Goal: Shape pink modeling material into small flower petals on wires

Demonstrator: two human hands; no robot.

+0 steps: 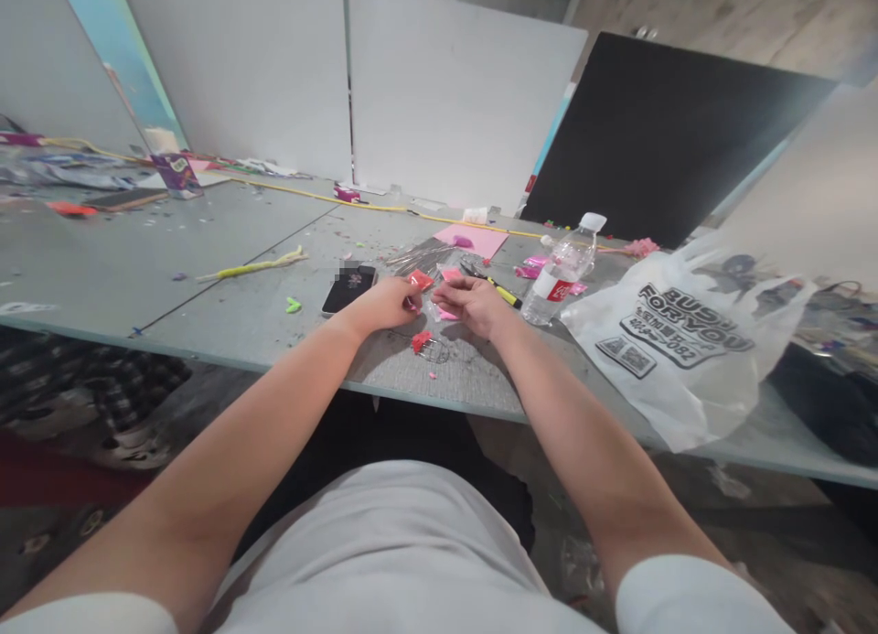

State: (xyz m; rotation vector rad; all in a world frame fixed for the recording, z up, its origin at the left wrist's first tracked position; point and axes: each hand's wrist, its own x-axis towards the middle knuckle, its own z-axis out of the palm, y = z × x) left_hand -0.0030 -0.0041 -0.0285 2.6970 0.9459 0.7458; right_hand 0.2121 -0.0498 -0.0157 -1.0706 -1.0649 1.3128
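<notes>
Over the table's front part, my left hand (pixel 394 303) is closed, its fingertips pinched by a small red bit that I cannot make out well. Facing it, my right hand (pixel 473 305) is also closed, thumb and fingers together; what they hold is too small to tell. Just behind the fingertips lie a red packet (pixel 420 280) and a pink packet (pixel 450 274). Below the hands, a red lump (pixel 421 341) sits by a thin wire shape (pixel 437 349) on the table. A black phone (pixel 349 289) lies left of my left hand, and yellow-handled pliers (pixel 508 295) lie beyond my right.
A clear bottle (pixel 559 277) stands upright to the right, beside a white plastic bag (pixel 676 341). Behind lie thin wires (pixel 422 257) and a pink sheet (pixel 484 241). A yellow-green twisted strip (pixel 257 266) and a yellow cord (pixel 322 196) are to the left and back.
</notes>
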